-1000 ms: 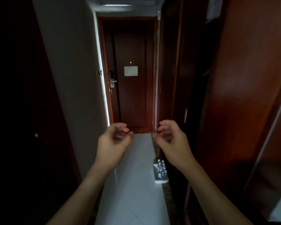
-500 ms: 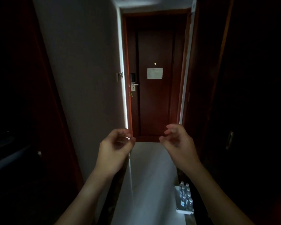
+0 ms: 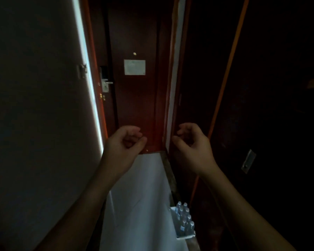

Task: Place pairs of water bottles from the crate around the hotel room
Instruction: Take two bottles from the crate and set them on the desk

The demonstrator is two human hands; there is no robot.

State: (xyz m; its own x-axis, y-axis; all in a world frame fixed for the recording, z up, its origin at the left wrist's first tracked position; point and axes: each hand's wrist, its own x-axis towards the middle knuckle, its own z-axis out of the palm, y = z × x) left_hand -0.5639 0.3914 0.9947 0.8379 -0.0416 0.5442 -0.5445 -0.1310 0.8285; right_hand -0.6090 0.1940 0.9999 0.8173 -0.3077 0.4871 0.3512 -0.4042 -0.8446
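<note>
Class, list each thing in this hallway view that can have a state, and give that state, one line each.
Dark red wooden door: closed.
White crate: on the floor, holding clear plastic water bottles upright.
Left hand: loosely curled, empty.
Right hand: loosely curled, empty.

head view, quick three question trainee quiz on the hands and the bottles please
1. True or false: the left hand holds a bottle.
2. Where is the crate of bottles?
A. on the floor by the right wall
B. hung on the door
C. in the right hand
3. Fill in: the fingers of both hands are loosely ____ and hold nothing.

Key: 1 false; 2 A; 3 curled
</note>
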